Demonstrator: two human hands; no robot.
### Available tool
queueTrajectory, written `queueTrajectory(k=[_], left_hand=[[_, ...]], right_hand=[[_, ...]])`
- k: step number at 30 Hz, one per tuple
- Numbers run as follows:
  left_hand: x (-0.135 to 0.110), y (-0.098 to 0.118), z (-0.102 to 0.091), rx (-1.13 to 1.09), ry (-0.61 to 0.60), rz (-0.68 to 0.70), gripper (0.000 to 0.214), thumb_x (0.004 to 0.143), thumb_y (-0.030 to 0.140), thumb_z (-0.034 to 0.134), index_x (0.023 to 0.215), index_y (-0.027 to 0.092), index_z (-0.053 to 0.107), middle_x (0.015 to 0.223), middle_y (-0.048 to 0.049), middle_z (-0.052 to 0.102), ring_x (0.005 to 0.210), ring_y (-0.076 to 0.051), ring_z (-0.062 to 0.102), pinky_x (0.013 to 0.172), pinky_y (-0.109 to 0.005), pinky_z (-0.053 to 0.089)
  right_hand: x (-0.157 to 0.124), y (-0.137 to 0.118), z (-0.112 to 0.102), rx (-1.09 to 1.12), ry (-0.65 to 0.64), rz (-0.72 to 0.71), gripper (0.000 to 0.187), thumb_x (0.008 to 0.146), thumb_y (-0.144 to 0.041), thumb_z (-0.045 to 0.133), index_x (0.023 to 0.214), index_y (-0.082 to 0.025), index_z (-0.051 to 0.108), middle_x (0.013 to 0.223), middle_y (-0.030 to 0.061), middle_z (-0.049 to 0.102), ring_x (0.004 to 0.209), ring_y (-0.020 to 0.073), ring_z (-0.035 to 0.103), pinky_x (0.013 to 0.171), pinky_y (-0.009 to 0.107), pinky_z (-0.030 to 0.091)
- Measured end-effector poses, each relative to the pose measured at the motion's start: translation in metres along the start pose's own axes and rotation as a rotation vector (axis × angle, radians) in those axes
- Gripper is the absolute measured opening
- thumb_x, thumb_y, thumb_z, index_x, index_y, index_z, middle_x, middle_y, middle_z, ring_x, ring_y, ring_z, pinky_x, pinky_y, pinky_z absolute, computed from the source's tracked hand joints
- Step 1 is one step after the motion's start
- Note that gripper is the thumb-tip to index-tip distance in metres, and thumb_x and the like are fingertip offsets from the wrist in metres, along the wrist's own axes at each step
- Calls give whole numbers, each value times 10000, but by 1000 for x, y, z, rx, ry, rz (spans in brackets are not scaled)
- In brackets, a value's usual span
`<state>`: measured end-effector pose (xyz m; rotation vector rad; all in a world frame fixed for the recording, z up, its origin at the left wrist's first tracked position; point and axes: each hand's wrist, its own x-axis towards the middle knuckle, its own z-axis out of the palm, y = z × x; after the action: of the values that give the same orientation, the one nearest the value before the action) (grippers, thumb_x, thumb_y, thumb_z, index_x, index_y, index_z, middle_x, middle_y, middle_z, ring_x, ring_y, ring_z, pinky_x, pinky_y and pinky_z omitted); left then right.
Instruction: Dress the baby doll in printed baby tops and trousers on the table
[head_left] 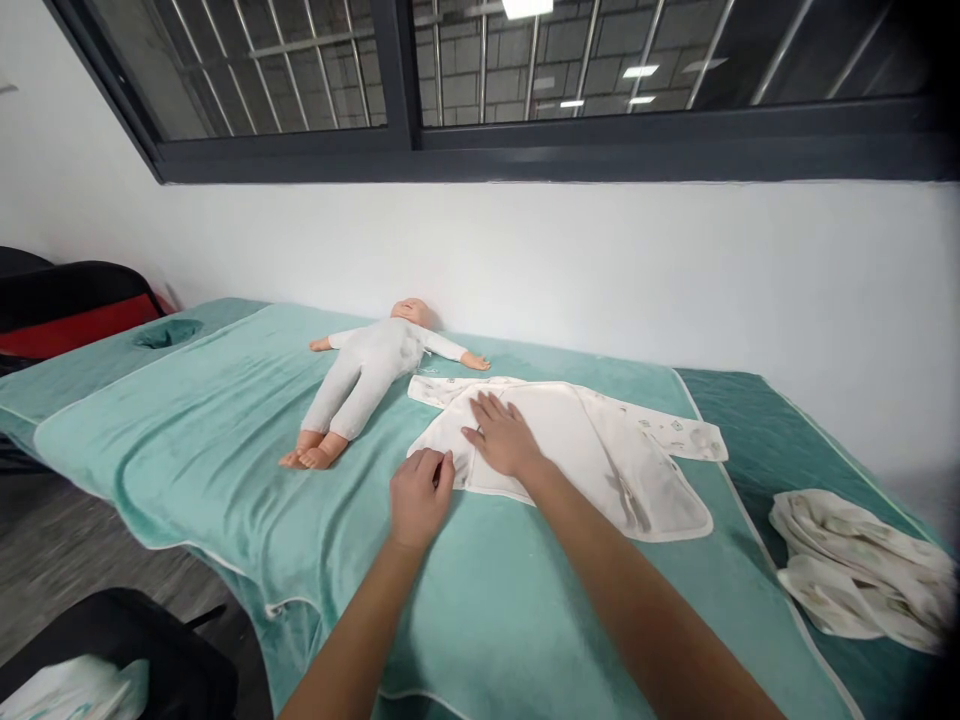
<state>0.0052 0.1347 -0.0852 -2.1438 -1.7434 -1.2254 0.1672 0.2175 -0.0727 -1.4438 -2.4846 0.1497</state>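
A white long-sleeved baby top [562,430] with a small print on its sleeves lies spread on the green cover. My right hand [504,437] rests flat on its front, fingers outstretched. At the lower left corner of the top, my left hand [422,492] is closed with curled fingers, seemingly pinching the hem; the fingertips are partly hidden. Just beyond and to the left lies a baby doll [371,352] on its back in a white bodysuit, arms spread, bare feet toward me.
The green cover [217,400] drapes over the table's front edge. A crumpled printed cloth [855,565] lies at the right. Black and red items [82,310] stand at the far left. A black chair [127,640] at lower left bears a diaper-like white item [75,690]. A wall and window [405,150] stand behind.
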Motion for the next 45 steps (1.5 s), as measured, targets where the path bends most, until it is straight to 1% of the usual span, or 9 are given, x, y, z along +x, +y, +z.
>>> queueTrajectory(k=[4, 9, 16, 22, 26, 28, 32, 35, 45], left_hand=[[-1, 1, 0, -6, 41, 15, 264, 961, 286, 484, 711, 200, 495, 651, 9, 525, 636, -137, 491, 633, -285, 352], [-2, 2, -2, -14, 71, 60, 261, 948, 249, 503, 694, 203, 469, 627, 18, 491, 612, -131, 469, 616, -281, 346], [-3, 5, -4, 34, 86, 101, 221, 936, 233, 513, 718, 205, 499, 643, 4, 523, 639, -147, 492, 633, -295, 365], [3, 10, -8, 13, -74, 138, 168, 943, 241, 483, 895, 215, 641, 881, -56, 660, 863, -198, 574, 801, -349, 435], [6, 13, -11, 22, -179, 202, 221, 942, 273, 497, 1062, 264, 682, 1093, -68, 666, 1057, -230, 569, 874, -388, 433], [6, 15, -13, 10, -238, 223, 232, 944, 289, 500, 1093, 287, 678, 1192, -61, 644, 1140, -239, 540, 912, -402, 427], [7, 17, -14, -30, -295, 227, 161, 923, 370, 553, 925, 261, 672, 1243, -45, 630, 1201, -246, 508, 946, -410, 419], [7, 17, -14, -34, -290, 219, 168, 922, 353, 558, 832, 234, 634, 1227, -42, 640, 1189, -239, 516, 945, -408, 418], [6, 17, -16, -56, -285, 245, 179, 938, 275, 508, 836, 237, 650, 1216, -43, 640, 1167, -227, 528, 936, -408, 425]], right_hand=[[7, 39, -5, -58, -45, 151, 750, 980, -615, 99, 1568, -160, 198, 1647, 65, 91, 1518, 209, 72, 1207, 462, 92], [14, 66, -9, -67, -79, 192, 758, 972, -629, 81, 1567, -177, 206, 1648, 55, 83, 1518, 207, 74, 1207, 471, 88], [22, 71, -9, -56, -101, 211, 749, 969, -631, 74, 1571, -200, 187, 1650, 55, 78, 1517, 220, 76, 1199, 497, 88], [22, 79, -16, -46, -85, 171, 698, 980, -617, 133, 1558, -238, 231, 1651, 26, 101, 1511, 192, 103, 1199, 441, 121], [20, 83, -19, -48, -63, 175, 619, 1000, -562, 181, 1538, -273, 283, 1650, 11, 128, 1503, 163, 132, 1193, 395, 129], [18, 83, -17, -52, -38, 217, 605, 1009, -525, 169, 1536, -251, 288, 1648, 31, 139, 1502, 165, 138, 1192, 403, 123], [11, 85, -12, -59, 1, 334, 633, 1011, -494, 130, 1533, -177, 295, 1636, 80, 179, 1501, 195, 144, 1191, 436, 113], [4, 88, -11, -63, 10, 417, 669, 1001, -517, 141, 1537, -144, 290, 1633, 100, 179, 1505, 221, 133, 1190, 442, 113], [-12, 85, -15, -108, 51, 628, 719, 984, -549, 172, 1539, -106, 289, 1621, 173, 180, 1500, 298, 141, 1183, 444, 128]])
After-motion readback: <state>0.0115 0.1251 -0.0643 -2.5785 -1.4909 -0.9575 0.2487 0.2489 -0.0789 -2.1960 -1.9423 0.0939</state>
